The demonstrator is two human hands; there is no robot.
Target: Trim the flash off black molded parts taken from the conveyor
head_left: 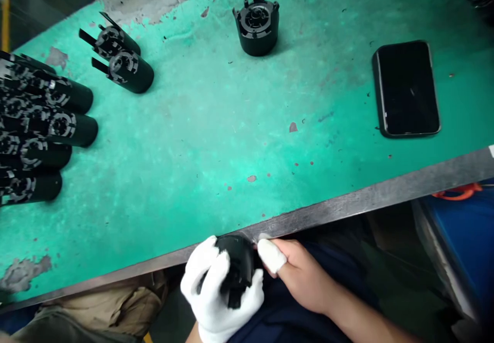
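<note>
My left hand (pixel 216 294), in a white glove, is wrapped round a black plastic housing (pixel 238 262) at the table's front edge. The housing is round and partly covered by the gloved fingers. Close to its right side is my right hand (pixel 295 268), bare apart from a white cover on the thumb. Thumb and fingers are pressed together there; whatever may be between them is too small or hidden to make out. Another black housing (pixel 258 29) of a similar kind stands at the far middle of the green table (pixel 200 127), with a tab sticking up.
Several black housings (pixel 79 129) crowd the table's left side, with two more (pixel 133 73) a little apart. A black smartphone (pixel 409 88) lies at the right. Below the metal edge (pixel 332 212) are an orange handle (pixel 457 193), a blue surface (pixel 463 245) and, at left, a person's brown clothing (pixel 116 307).
</note>
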